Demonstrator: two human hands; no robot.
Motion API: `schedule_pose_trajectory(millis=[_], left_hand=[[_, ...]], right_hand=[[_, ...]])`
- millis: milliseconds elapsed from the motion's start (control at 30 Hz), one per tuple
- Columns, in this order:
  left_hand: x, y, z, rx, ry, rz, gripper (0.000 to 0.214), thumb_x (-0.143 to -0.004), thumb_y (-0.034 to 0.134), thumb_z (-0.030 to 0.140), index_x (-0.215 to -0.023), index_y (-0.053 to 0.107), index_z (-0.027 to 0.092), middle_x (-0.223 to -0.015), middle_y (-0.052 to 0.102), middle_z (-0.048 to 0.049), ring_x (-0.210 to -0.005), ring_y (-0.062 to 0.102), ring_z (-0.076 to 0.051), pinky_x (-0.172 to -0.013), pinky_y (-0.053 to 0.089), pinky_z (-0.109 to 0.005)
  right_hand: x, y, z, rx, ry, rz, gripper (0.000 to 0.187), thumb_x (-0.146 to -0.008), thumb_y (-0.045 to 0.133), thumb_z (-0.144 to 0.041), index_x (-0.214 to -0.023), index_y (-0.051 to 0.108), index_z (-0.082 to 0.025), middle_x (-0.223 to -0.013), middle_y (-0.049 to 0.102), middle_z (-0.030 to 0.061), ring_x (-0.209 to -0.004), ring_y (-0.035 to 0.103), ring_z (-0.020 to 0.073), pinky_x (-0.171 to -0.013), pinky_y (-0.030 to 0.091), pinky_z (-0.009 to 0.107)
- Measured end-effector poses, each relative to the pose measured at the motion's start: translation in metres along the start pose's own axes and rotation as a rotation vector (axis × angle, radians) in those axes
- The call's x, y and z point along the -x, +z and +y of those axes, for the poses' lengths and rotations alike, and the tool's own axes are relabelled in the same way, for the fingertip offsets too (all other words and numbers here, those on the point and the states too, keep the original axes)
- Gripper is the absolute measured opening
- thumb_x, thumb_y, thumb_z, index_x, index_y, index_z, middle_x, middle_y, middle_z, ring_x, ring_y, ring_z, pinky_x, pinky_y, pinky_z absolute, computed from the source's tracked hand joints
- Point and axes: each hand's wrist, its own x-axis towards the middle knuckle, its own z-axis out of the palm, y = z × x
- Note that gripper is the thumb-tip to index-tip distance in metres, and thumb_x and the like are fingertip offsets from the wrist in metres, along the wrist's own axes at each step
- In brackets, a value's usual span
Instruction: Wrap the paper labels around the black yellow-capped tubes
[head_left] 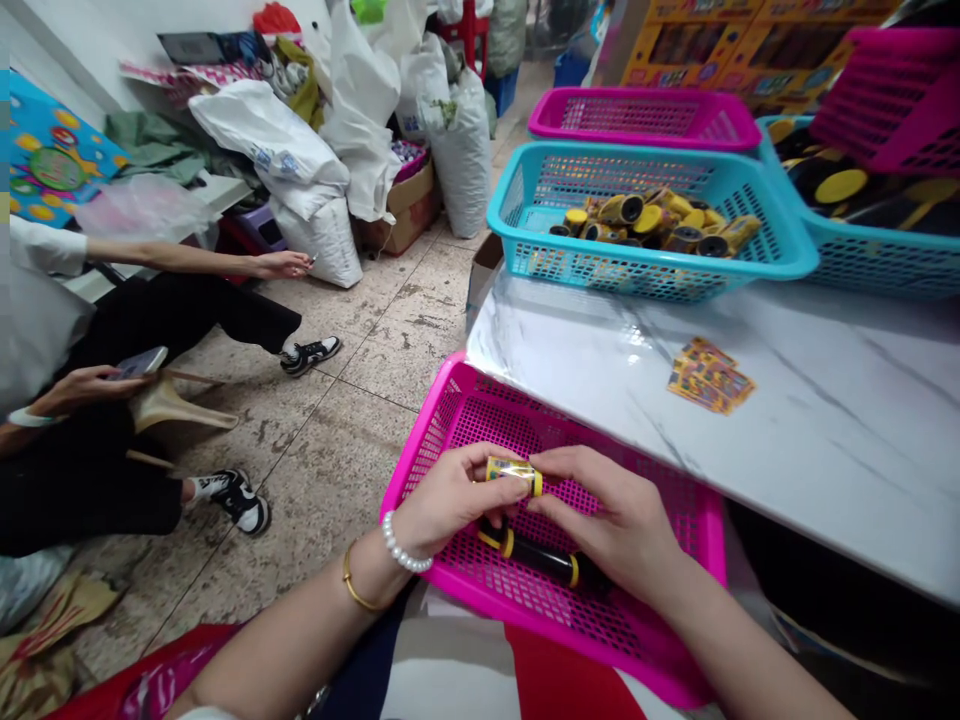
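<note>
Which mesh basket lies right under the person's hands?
The magenta basket below the marble table's edge, beneath the left hand and right hand holding a yellow tube; the turquoise basket and others sit farther off.

The left hand (450,497) and right hand (607,510) are closing around a yellow-banded cylinder (514,476), and a pink mesh basket (427,440) is sitting directly beneath them, its raised rim standing in the way of any low path outward. A black cylinder (540,558) is lying in the basket under the hands, blocking a straight reach down. To the right, the edge of a marble tabletop (825,400) is rising beside the basket, and a small stack of printed cards (711,376) is lying on it, in the path toward a teal mesh basket (637,275). That basket's wall is standing between the tabletop and a pile of cylinders (652,222). On the left, a tiled floor (360,440) is stretching beside the pink basket toward a seated person's sneaker (240,502).
</note>
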Motion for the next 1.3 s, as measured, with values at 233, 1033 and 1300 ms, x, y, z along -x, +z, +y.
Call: schedule_pose_trajectory(millis=[233, 1033, 1300], left_hand=[[0.008, -0.001, -0.007, -0.216, 0.209, 0.108, 0.024, -0.077, 0.073, 0.027, -0.098, 0.067, 0.017, -0.09, 0.067, -0.0058, -0.081, 0.061, -0.016, -0.074, 0.048, -0.028], [0.002, 0.004, -0.026, 0.249, -0.057, -0.04, 0.042, -0.082, 0.068, 0.049, -0.099, 0.052, 0.013, -0.06, 0.064, -0.0017, -0.042, 0.056, -0.009, -0.04, 0.041, -0.017], [0.008, 0.003, -0.036, -0.069, -0.029, -0.192, 0.043, -0.085, 0.064, 0.045, -0.112, 0.054, 0.013, -0.085, 0.066, -0.0074, -0.063, 0.058, -0.011, -0.058, 0.043, -0.025]], right_hand=[[0.002, 0.023, 0.006, -0.283, 0.248, 0.008, 0.021, -0.078, 0.074, -0.025, -0.099, 0.074, -0.022, -0.089, 0.074, 0.0055, -0.08, 0.071, 0.0196, -0.074, 0.06, 0.035], [0.002, 0.011, -0.003, -0.458, 0.187, -0.122, 0.028, -0.078, 0.07, -0.016, -0.105, 0.071, -0.025, -0.11, 0.063, 0.0073, -0.098, 0.064, 0.0188, -0.083, 0.056, 0.033], [-0.094, -0.107, 0.028, -0.071, 0.224, 0.382, 0.024, -0.083, 0.066, -0.03, -0.106, 0.067, -0.02, -0.088, 0.071, 0.0049, -0.069, 0.068, 0.016, -0.066, 0.059, 0.032]])
